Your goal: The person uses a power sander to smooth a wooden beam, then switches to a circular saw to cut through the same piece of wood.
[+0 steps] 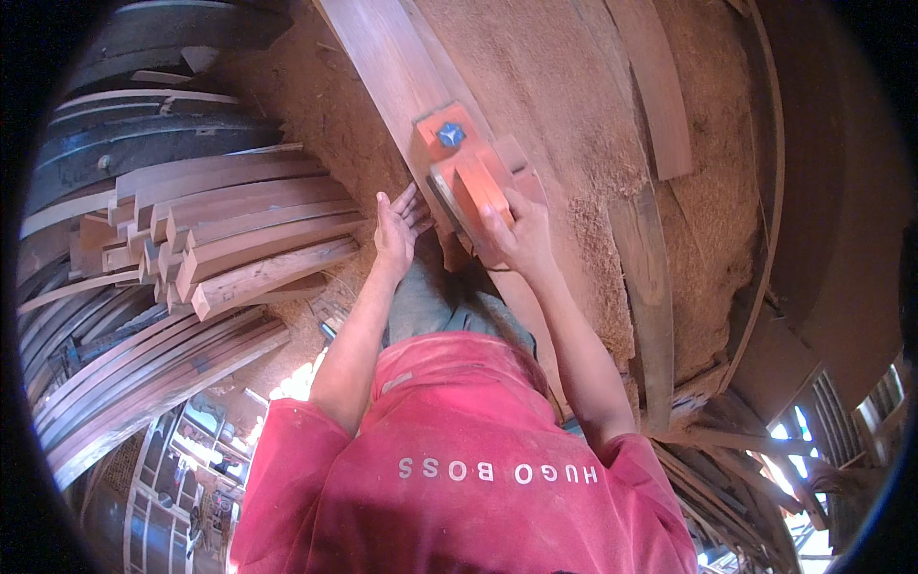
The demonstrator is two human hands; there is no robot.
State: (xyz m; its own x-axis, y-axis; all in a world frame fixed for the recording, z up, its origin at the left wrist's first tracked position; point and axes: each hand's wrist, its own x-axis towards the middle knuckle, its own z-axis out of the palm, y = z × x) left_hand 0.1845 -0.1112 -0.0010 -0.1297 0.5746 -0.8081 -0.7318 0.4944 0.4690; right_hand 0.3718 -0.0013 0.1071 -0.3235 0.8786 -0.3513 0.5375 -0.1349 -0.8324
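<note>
An orange electric hand planer (475, 182) with a blue star-shaped front knob rests on a long pale reddish wooden board (387, 48). My right hand (523, 232) is wrapped round the planer's rear handle. To the left of the planer, my left hand (397, 228) is held with its fingers stretched out and nothing in it. Its fingertips come close to the board's left edge; whether they touch it I cannot tell. The planer hides the part of the board under it.
Stacked timber pieces (258, 225) lie on the left, their cut ends toward me. Below them is a bundle of long strips (163, 383). Sawdust (593, 172) covers the surface right of the board, where another plank (660, 86) and a worn beam (645, 277) lie.
</note>
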